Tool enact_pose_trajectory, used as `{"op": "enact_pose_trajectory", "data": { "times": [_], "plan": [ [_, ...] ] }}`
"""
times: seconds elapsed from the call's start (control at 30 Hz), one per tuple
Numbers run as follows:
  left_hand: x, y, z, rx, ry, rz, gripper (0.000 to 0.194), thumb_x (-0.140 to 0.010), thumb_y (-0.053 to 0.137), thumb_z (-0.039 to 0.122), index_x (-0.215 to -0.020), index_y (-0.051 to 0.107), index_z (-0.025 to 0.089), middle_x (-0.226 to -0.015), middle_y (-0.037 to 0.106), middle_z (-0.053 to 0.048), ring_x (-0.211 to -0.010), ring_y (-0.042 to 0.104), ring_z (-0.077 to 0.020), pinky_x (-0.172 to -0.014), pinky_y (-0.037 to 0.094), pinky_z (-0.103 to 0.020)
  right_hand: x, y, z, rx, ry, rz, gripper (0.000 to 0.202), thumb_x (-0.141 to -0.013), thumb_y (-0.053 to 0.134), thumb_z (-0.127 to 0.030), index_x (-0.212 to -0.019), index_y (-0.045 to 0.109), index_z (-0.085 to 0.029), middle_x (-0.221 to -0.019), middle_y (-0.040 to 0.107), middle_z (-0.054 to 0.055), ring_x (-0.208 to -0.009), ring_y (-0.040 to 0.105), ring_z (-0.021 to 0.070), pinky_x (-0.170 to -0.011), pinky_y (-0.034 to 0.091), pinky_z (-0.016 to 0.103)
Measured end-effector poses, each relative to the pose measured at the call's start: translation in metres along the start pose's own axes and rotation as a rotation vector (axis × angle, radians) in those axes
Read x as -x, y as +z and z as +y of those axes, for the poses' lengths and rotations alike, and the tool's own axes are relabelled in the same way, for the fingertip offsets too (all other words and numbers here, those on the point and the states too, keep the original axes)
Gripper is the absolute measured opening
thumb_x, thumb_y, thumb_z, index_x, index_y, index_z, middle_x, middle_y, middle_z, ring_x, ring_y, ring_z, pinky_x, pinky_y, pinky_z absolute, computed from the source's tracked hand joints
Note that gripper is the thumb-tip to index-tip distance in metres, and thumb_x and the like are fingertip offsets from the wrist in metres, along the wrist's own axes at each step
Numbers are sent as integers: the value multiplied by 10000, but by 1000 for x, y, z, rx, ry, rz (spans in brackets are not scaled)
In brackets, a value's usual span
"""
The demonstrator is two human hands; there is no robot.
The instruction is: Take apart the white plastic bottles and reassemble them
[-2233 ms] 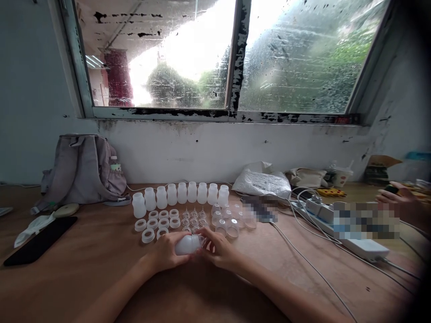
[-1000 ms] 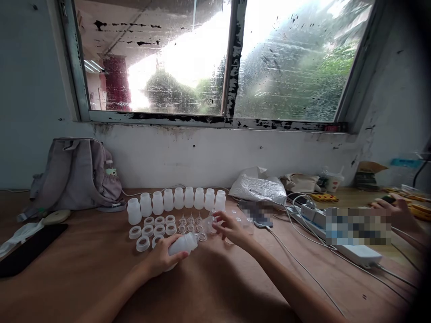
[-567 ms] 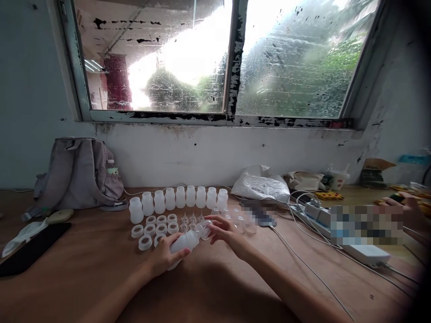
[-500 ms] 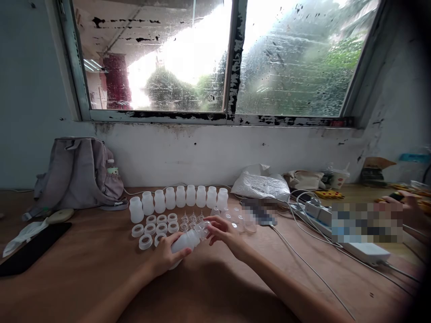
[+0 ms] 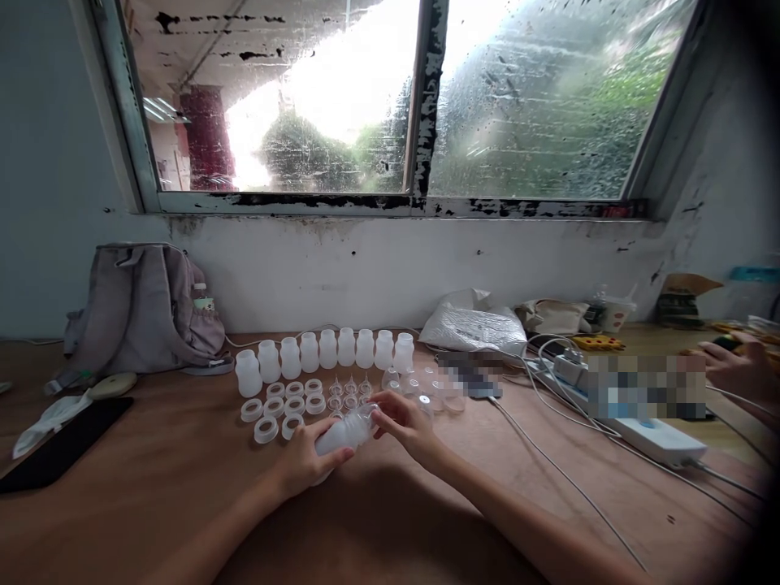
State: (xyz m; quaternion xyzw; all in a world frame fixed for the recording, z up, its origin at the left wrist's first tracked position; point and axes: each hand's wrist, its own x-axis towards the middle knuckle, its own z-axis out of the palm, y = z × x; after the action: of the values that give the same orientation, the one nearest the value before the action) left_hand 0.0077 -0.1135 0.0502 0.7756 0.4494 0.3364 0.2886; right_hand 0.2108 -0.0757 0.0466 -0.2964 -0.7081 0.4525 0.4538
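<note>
The cap point(image 5: 366, 413), apart from the bottle point(image 5: 337, 438) one second ago, now covers its right end; whether it is fully seated, I cannot tell. The left hand point(image 5: 303, 457) grips the tilted bottle, nearer than the rings point(image 5: 265, 439); the right hand point(image 5: 406, 419) pinches the cap.

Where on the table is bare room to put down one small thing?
Bare: on the left, between the black mat and the rings; on the right, between the right forearm and the white cable beside it. Crowded: the middle, where bottles, rings, teats and domes stand close, and around the power strip.
</note>
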Motion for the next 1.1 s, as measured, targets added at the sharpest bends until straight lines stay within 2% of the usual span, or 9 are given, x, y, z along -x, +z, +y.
{"op": "enact_pose_trajectory", "data": {
  "times": [0.3, 0.5, 0.63, 0.73, 0.83, 0.9, 0.97, 1.03, 1.1],
  "plan": [
    [-2, 7, -9, 47, -5, 24, 414, -693, 551, 466, -942, 600, 140, -788, 625, -21, -697, 552, -167, -600, 408, -224, 6, 7, 4, 18, -31, 26, 275, -757, 511, -434, -831, 475, -172, -699, 520, -1, -580, 536, 110, -540, 475, 251],
    [3, 0, 6, 25, 5, 22, 397, -703, 535, 457, -936, 607, 144, -774, 623, -15, -692, 551, -167, -602, 413, -228, 3, 4, 5, 90, -33, -53, 256, -773, 496, -418, -813, 444, -171, -716, 509, -5, -481, 524, 77, -437, 433, 200],
    [7, -4, 11, -9, 24, 44, 392, -718, 519, 445, -978, 583, 158, -800, 624, -16, -710, 555, -169, -635, 428, -241, 2, 4, 2, 62, -42, -50, 249, -765, 508, -412, -805, 446, -175, -693, 484, -19, -453, 494, 63, -397, 416, 184],
    [6, 0, 6, -29, 43, 60, 381, -718, 524, 437, -986, 561, 170, -799, 617, -14, -702, 558, -167, -639, 435, -247, 6, 8, 0, 11, -25, -52, 256, -771, 503, -407, -880, 466, -178, -707, 487, -16, -456, 499, 65, -414, 421, 195],
    [4, 7, -3, -17, 107, 79, 414, -720, 533, 418, -1061, 506, 184, -904, 604, -30, -775, 560, -181, -691, 442, -269, 11, 15, 0, -46, 10, -88, 322, -804, 456, -399, -1057, 417, -205, -771, 513, 6, -516, 532, 82, -475, 452, 221],
    [1, 6, -10, -3, 132, 166, 442, -734, 521, 406, -1116, 462, 192, -990, 582, -52, -872, 542, -206, -752, 436, -298, 12, 20, 2, -66, 21, -91, 387, -812, 445, -393, -1151, 335, -242, -880, 517, 32, -556, 543, 85, -493, 465, 231],
    [-2, -2, -19, 24, 113, 340, 425, -758, 493, 398, -1130, 443, 198, -1019, 563, -64, -949, 513, -221, -796, 423, -318, 12, 22, 7, -48, 24, -67, 411, -806, 458, -391, -1165, 304, -264, -954, 499, 43, -560, 540, 78, -484, 466, 226],
    [-6, -21, -32, 76, 71, 574, 383, -778, 472, 386, -1113, 437, 205, -1000, 550, -59, -962, 505, -210, -808, 415, -312, 11, 21, 12, -11, 25, -42, 378, -798, 470, -391, -1126, 335, -258, -941, 493, 35, -543, 529, 69, -468, 458, 216],
    [-10, -48, -48, 139, 92, 776, 347, -771, 489, 377, -1065, 437, 201, -931, 539, -39, -864, 530, -182, -762, 428, -291, 10, 18, 16, 14, 24, -21, 334, -796, 471, -397, -1074, 367, -245, -896, 490, 19, -521, 517, 62, -448, 445, 203]
  ]
}}
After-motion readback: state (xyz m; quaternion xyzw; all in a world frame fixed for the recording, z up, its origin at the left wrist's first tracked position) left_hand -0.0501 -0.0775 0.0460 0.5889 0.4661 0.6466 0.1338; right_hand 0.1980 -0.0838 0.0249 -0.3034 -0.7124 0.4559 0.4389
